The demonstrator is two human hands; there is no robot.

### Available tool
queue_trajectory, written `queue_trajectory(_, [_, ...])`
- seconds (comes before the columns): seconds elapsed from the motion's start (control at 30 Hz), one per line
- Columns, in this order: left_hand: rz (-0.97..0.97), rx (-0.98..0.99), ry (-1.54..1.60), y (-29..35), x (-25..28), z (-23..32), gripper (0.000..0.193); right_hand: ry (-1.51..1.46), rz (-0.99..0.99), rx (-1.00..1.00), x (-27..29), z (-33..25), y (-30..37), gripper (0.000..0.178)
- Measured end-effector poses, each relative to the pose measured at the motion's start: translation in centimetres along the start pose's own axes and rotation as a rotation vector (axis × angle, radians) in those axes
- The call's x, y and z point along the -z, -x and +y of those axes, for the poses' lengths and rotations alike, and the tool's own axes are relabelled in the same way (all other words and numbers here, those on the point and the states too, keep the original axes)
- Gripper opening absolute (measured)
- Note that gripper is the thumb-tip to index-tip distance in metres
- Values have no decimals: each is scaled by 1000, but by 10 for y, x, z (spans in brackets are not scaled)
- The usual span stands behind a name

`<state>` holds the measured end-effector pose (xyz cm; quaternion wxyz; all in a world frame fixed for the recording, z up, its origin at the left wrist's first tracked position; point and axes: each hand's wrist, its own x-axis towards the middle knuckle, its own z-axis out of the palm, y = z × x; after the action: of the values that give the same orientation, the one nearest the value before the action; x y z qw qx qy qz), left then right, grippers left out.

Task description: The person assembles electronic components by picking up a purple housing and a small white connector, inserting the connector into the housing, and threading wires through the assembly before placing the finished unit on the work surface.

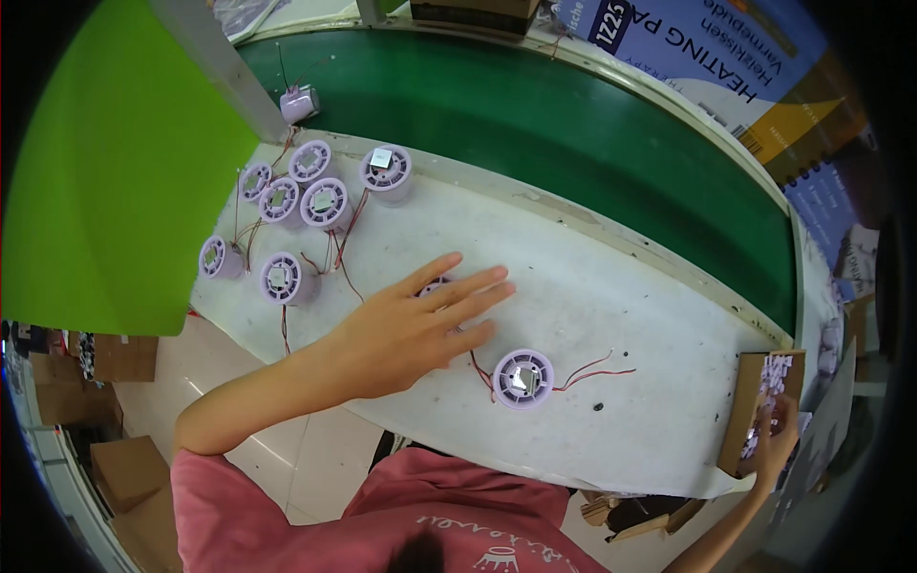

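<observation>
My left hand point(420, 329) is stretched over the table with its fingers spread. Under these fingers lies a round lilac plastic housing point(435, 287), mostly hidden; whether they touch it I cannot tell. Just right of it stands another lilac housing point(523, 380), with a shiny square piece in its spoked face and red and dark wires trailing from both sides. At the far right my right hand point(778, 435) reaches into a small cardboard box point(735, 430) of little lilac and white pieces point(776, 374). Its fingers are curled among them, and what they pinch is hidden.
Several wired lilac housings point(325, 203) stand at the table's left end. One more housing point(299, 103) lies tipped on the green belt point(535, 115) beyond the white table point(611, 296). A green panel point(105, 191) borders the left side. Printed cartons point(726, 67) rise behind the belt.
</observation>
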<state>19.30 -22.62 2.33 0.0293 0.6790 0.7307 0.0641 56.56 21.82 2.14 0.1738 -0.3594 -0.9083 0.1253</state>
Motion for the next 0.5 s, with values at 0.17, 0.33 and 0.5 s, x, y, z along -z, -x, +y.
queue_trajectory(0.17, [85,44,-242,-6,-25,5,18,-386,62,77,10,-51,4,27])
queue_trajectory(0.33, [138,179,-29,-23,-34,-2,9,-973,-153,181,-38,-159,-8,34])
queue_trajectory(0.5, [221,446,77,-43,-20,-9,4,-1261,-450,255,-84,-234,-27,29])
